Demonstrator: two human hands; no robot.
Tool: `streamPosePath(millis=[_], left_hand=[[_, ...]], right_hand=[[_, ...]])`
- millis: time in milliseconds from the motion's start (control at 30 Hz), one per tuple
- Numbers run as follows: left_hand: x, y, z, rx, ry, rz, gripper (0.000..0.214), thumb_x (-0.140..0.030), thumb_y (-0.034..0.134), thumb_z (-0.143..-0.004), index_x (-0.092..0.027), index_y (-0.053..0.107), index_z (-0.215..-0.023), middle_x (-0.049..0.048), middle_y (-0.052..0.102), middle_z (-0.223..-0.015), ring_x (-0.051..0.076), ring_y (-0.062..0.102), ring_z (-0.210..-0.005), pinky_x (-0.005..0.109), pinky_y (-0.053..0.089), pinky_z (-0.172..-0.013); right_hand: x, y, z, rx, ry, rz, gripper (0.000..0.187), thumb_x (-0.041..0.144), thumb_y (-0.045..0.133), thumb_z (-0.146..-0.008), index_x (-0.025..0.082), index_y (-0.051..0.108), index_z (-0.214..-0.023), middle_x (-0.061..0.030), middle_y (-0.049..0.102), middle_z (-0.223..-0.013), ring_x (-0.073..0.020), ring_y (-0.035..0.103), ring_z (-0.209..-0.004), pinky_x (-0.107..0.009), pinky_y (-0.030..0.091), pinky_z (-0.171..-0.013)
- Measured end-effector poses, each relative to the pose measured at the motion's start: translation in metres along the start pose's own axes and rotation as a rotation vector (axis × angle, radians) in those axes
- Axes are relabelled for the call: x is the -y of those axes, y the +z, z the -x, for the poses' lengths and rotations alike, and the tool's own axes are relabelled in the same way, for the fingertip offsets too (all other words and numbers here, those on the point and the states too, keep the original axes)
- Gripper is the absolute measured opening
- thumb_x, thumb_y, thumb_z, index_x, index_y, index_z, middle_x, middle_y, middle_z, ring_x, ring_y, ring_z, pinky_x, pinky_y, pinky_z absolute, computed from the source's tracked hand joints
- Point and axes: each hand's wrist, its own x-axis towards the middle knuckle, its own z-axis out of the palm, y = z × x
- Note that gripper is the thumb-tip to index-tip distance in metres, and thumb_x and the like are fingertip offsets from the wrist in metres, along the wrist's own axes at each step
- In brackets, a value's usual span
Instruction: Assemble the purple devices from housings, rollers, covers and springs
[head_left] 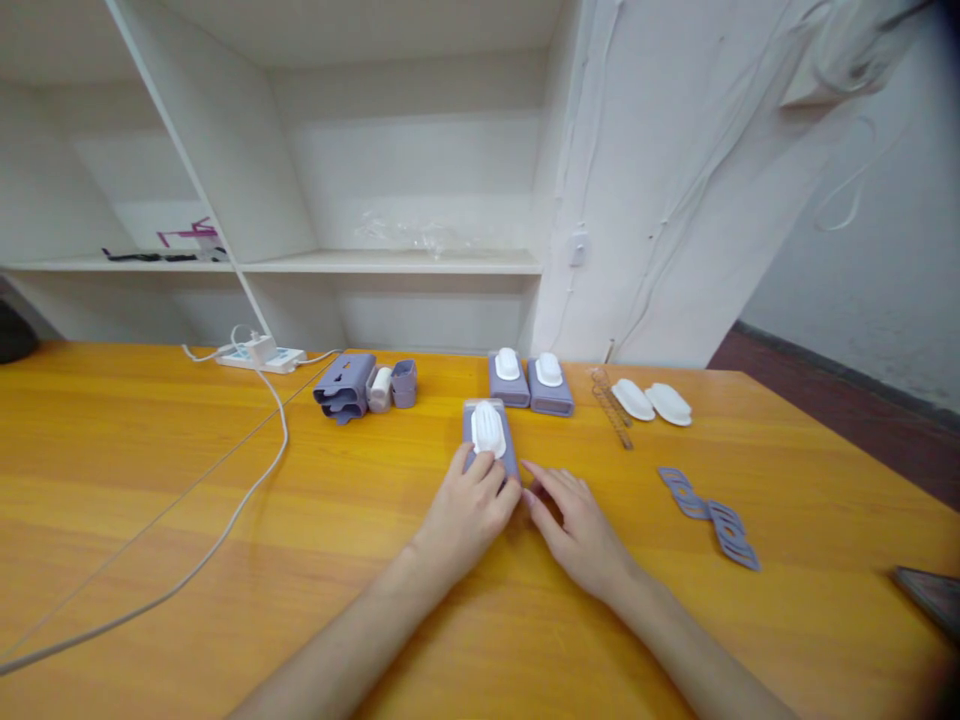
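Note:
A purple block with a white ribbed piece on top [489,436] lies on the orange table [150,480] just ahead of me. My left hand [469,510] grips its near end, fingers curled over the edge. My right hand [574,525] lies flat on the table beside it, fingers stretched toward the block's near right corner, holding nothing. Two more purple blocks with white tops [529,382] stand side by side behind it.
Purple parts and a white piece [364,385] sit at back left. Two white oval caps [651,402], a thin spring [611,405] and flat purple cut-outs [712,518] lie to the right. A power strip [259,355] with a white cable trails left. White shelves stand behind.

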Motion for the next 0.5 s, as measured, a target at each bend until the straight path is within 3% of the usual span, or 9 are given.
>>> streamPosePath(millis=[233,500], left_hand=[[0.019,0.006,0.003,0.009,-0.107,-0.050,0.019,-0.017,0.042,-0.090,-0.018,0.057,-0.101,0.0097,0.064,-0.099,0.026,0.052,-0.088,0.042,0.038,-0.073],[0.027,0.006,0.000,0.024,-0.142,-0.048,0.016,-0.016,0.046,-0.088,-0.019,0.059,-0.096,0.0095,0.065,-0.094,0.024,0.053,-0.086,0.039,0.038,-0.071]], right_hand=[[-0.001,0.001,0.000,0.002,0.014,0.008,0.033,0.030,0.042,-0.091,0.022,0.052,-0.121,-0.0059,0.063,-0.096,-0.0207,0.056,-0.089,-0.038,0.041,-0.082],[0.000,0.000,0.000,0.015,0.008,0.015,0.032,0.030,0.042,-0.091,0.020,0.052,-0.121,-0.0066,0.063,-0.096,-0.0211,0.055,-0.089,-0.038,0.041,-0.082]])
